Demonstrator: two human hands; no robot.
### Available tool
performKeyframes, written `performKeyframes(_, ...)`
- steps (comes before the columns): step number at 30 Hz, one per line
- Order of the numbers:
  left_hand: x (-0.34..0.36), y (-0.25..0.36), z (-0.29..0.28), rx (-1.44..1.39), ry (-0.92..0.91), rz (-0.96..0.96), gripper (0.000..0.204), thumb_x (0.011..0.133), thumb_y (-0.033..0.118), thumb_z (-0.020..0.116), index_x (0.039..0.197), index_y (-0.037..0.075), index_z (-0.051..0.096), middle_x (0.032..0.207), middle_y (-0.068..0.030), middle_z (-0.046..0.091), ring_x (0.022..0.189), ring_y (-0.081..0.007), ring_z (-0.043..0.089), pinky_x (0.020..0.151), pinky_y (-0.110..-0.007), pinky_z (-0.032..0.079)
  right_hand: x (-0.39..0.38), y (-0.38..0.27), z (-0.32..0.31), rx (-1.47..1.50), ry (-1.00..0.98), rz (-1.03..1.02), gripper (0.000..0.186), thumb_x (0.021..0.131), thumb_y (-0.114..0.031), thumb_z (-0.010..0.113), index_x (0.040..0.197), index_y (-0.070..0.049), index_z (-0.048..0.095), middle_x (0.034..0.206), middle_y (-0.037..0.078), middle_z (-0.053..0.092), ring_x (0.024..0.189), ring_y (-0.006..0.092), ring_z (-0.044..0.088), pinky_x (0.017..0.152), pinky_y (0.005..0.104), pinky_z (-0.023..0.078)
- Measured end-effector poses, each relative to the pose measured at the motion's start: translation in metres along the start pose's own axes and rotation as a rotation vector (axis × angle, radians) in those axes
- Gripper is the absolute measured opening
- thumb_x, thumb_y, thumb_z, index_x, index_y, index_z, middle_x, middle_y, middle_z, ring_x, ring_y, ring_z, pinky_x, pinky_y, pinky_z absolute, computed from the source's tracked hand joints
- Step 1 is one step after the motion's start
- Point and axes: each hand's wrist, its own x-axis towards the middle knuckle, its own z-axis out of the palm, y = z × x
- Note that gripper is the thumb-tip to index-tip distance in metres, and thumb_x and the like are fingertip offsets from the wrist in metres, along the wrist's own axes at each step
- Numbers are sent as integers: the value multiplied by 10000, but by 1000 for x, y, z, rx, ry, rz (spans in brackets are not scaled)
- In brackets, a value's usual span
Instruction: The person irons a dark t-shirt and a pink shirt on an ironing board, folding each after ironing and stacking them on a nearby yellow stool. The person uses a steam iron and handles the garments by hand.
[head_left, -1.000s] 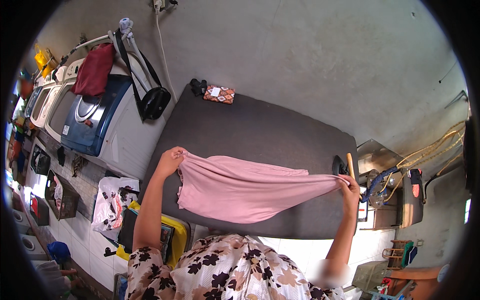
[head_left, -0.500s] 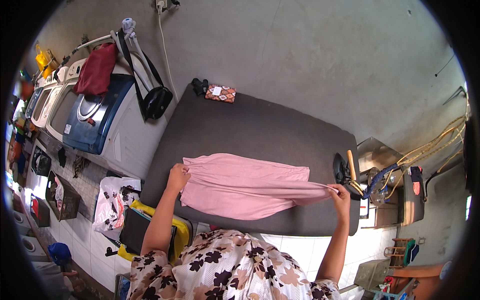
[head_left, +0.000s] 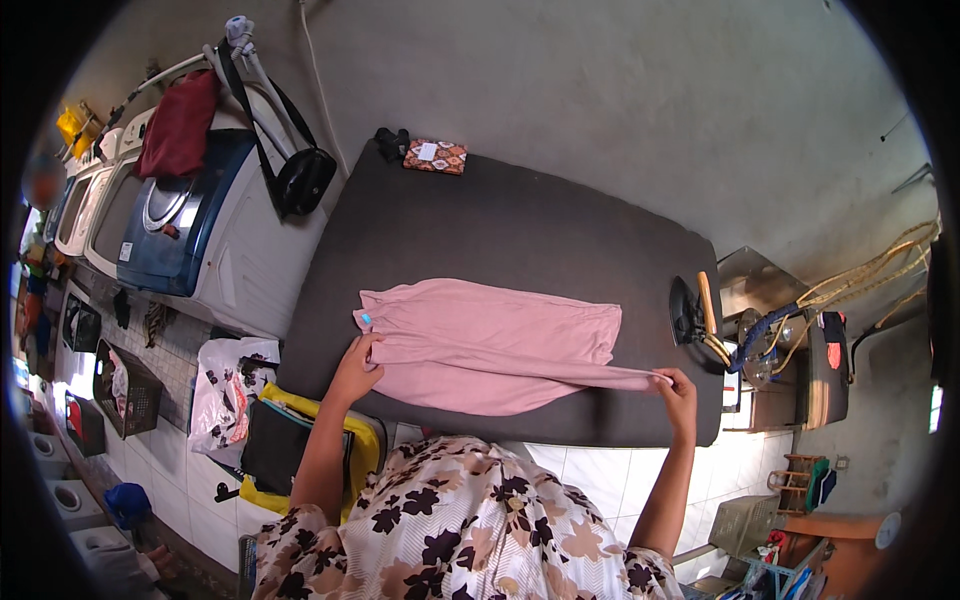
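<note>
Pink trousers (head_left: 500, 325) lie lengthwise across a dark grey padded surface (head_left: 520, 220), a small blue label showing near the waist end at the left. My left hand (head_left: 357, 372) pinches the cloth at that waist end. At the opposite end my right hand (head_left: 679, 400) has a leg end between thumb and fingers, drawn out to the right and raised a little. The other leg lies flat on the far side. Beyond my right hand, a black iron (head_left: 686, 312) with a wooden handle stands by the right edge.
A patterned box (head_left: 436, 156) and a small black item (head_left: 391, 143) sit at the far left corner. Left of the surface are a blue-lidded washing machine (head_left: 190, 215), a black shoulder bag (head_left: 304, 182), a plastic bag (head_left: 222, 390) and a yellow-edged case (head_left: 370, 455). A cord (head_left: 770, 325) runs from the iron.
My left hand has slid nearer along the waist end, uncovering the blue label. The near leg has shifted toward me, parting from the far leg's hem. The view has tilted slightly.
</note>
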Motion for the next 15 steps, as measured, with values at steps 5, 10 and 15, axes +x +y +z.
performKeyframes(5, 4, 12, 1, 109, -21, 48, 271, 768, 38, 696, 1029, 25, 623, 1006, -96, 620, 935, -257, 611, 827, -329, 479, 0, 2, -4, 8, -4, 28, 135, 883, -23, 617, 1003, 19, 661, 898, 22, 660, 852, 72, 595, 757, 206, 456)
performKeyframes(10, 21, 2, -26, 35, 26, 73, 155, 825, 34, 663, 978, 17, 680, 981, -92, 653, 834, -199, 616, 756, -295, 476, 3, -8, -15, 54, 52, -28, 138, 885, -42, 630, 1006, 12, 670, 888, 6, 652, 817, 55, 575, 726, 194, 441)
performKeyframes(15, 38, 45, -70, -4, -6, -41, 166, 825, 19, 658, 988, 25, 680, 878, -23, 586, 714, -78, 509, 661, -228, 445, 1, -34, -37, 65, 128, -32, 136, 886, -39, 635, 1011, 2, 669, 882, -14, 643, 823, 46, 553, 723, 190, 414)
